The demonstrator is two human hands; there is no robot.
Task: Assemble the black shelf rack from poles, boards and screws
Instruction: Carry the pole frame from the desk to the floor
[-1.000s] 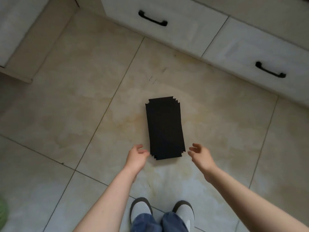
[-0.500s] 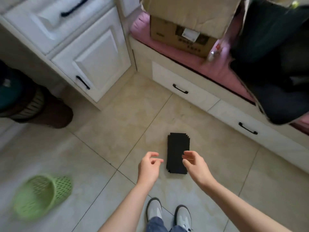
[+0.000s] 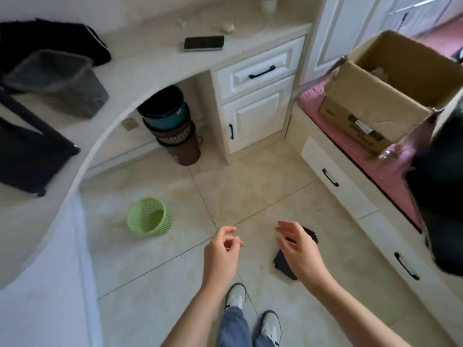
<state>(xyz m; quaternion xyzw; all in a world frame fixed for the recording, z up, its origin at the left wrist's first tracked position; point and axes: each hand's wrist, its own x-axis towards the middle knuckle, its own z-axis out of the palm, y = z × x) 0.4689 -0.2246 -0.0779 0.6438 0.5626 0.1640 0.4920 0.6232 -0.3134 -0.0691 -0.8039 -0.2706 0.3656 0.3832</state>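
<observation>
Black boards (image 3: 283,262), a flat dark stack with notched corners, are seen lying on the tiled floor (image 3: 155,271) at lower centre-right, partly hidden behind the right hand (image 3: 299,251). Left of them, a green basket (image 3: 149,217) lies tipped, its inside bare. The left hand (image 3: 220,254) is held loosely curled, holding nothing; the right hand's fingers are relaxed and spread, holding nothing. At upper right, an open cardboard box (image 3: 375,106) is seen; its contents cannot be told.

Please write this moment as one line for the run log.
left hand: empty | right hand: empty | stack of flat black boards: on tiled floor

left hand (image 3: 221,256) empty | right hand (image 3: 300,249) empty | black boards (image 3: 284,262) on floor (image 3: 162,284)
</observation>
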